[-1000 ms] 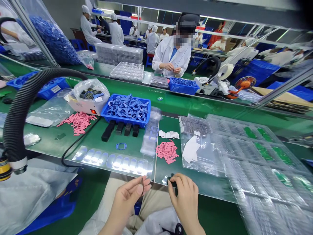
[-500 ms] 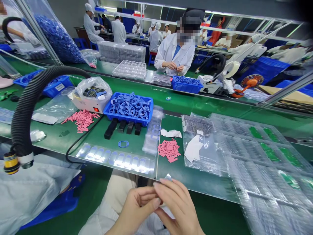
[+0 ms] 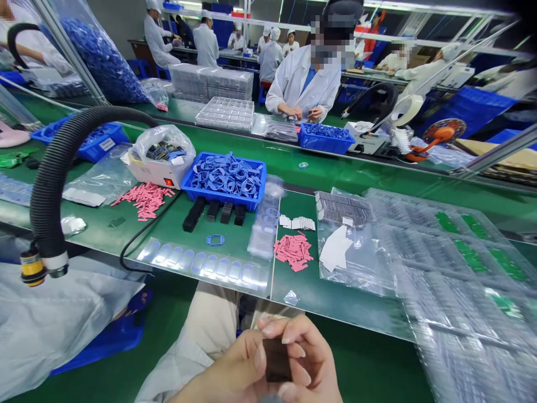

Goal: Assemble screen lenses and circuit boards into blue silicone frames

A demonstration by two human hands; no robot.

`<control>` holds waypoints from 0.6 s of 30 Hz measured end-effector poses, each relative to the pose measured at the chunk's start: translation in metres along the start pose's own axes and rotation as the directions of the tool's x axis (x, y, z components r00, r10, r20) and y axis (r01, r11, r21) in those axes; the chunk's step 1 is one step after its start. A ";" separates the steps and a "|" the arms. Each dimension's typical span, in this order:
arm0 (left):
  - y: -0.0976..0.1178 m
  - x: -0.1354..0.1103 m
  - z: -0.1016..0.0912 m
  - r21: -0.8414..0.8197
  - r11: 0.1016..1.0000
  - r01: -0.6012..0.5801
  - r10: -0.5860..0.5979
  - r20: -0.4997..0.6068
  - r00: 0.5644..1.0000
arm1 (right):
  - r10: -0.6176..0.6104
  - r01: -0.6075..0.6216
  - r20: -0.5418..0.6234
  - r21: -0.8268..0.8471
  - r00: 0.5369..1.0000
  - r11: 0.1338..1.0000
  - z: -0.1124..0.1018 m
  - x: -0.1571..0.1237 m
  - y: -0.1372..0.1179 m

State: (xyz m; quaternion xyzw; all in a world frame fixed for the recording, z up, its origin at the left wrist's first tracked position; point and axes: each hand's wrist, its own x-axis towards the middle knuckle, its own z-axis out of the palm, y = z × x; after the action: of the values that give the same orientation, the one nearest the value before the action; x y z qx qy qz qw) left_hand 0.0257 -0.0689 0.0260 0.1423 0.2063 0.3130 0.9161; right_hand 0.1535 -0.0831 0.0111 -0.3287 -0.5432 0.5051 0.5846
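Note:
A small dark rectangular panel [image 3: 277, 361] is held low in front of me, just off the near table edge. My left hand [image 3: 237, 366] is closed on its left side, with the thumb along that edge. Round its top and right side curl the fingers of my right hand [image 3: 315, 355]. The panel's back and lower part are hidden by the hands. A small clear film scrap [image 3: 291, 297] lies on the table just beyond them. Farther in are pink strips [image 3: 293, 251], white pieces [image 3: 297, 223] and a single blue frame [image 3: 215, 240].
A blue bin [image 3: 224, 182] of blue frames stands behind black stacked pieces [image 3: 194, 214]. Clear trays [image 3: 444, 280] with green boards fill the right side. A black flexible hose [image 3: 48, 184] arches at left. Oval film pieces [image 3: 201, 263] line the front edge. A co-worker [image 3: 308, 78] sits opposite.
My hands have turned, bringing the dark panel's face into view between the fingers. The film scrap, earlier partly covered by my fingertips, now shows on the table. The view has shifted slightly.

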 end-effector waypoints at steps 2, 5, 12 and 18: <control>-0.002 0.003 -0.003 0.053 0.998 -0.028 0.032 -0.064 0.997 | -0.054 0.049 -0.048 -0.103 0.997 0.993 -0.005 0.002 -0.004; 0.000 0.005 -0.009 0.223 0.972 -0.071 0.095 -0.097 0.991 | -0.234 0.182 -0.076 -0.419 0.969 0.890 -0.015 0.007 -0.016; 0.020 0.000 -0.001 0.718 0.682 -0.139 0.264 -0.065 0.962 | -0.281 0.282 0.119 -0.695 0.952 0.662 -0.030 0.022 -0.032; 0.023 -0.002 0.001 0.800 0.591 -0.108 0.240 -0.047 0.970 | -0.266 0.283 0.136 -0.695 0.954 0.661 -0.031 0.025 -0.031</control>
State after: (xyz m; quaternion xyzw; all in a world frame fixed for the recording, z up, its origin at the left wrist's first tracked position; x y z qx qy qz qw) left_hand 0.0133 -0.0528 0.0365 0.5277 0.3764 0.2874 0.7052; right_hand 0.1885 -0.0630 0.0410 -0.4361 -0.7447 0.1674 0.4767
